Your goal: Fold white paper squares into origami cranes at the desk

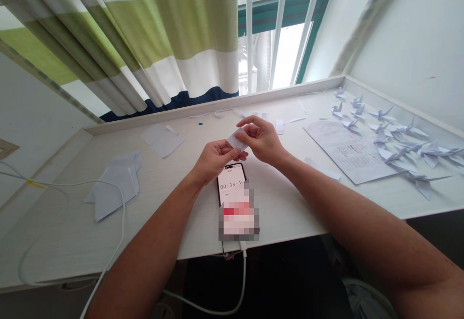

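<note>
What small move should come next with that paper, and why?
I'd probably run the right hand's thumb along the small white paper to sharpen its fold, while the left hand steadies it. Both hands already grip the paper, the right thumb lies across its face, and a line that looks like a crease shows there.

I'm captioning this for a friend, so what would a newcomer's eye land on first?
Probably the white paper birds crowding the right side of the desk. Then the green-and-white curtain at upper left, and, at centre, the left hand and right hand holding a small folded paper just beyond the phone.
</note>
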Demonstrator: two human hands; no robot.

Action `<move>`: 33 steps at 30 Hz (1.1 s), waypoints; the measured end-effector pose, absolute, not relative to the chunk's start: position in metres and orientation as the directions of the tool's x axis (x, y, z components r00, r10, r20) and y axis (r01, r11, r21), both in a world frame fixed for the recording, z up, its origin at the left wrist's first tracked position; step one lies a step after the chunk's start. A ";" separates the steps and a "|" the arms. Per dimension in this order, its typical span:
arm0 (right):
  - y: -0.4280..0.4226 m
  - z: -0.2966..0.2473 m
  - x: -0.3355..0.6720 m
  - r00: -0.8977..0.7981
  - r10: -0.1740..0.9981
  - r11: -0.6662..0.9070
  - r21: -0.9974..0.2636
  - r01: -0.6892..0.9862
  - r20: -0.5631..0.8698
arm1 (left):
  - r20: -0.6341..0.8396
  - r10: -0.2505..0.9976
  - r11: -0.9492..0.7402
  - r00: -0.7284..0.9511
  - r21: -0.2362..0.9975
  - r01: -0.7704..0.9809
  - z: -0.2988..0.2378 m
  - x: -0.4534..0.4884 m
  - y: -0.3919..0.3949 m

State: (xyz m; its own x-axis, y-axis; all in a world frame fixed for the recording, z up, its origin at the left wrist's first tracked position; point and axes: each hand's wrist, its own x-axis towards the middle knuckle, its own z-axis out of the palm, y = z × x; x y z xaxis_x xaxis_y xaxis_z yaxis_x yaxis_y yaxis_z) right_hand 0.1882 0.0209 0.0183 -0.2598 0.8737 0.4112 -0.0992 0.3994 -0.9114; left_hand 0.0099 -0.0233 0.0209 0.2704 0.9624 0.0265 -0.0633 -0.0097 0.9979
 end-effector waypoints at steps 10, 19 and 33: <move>0.017 0.019 0.187 -0.271 0.837 0.486 -0.873 -0.035 0.476 | 0.038 0.974 -0.020 0.223 0.996 -0.082 0.015 0.011 -0.021; 0.014 0.022 0.187 -0.330 0.875 0.325 -0.934 -0.145 0.356 | 0.141 0.967 -0.128 0.213 0.989 -0.075 0.014 0.012 -0.020; 0.008 0.026 0.182 -0.322 0.899 0.196 -0.931 -0.309 0.296 | 0.128 0.971 -0.107 0.201 0.988 -0.115 0.012 0.019 -0.021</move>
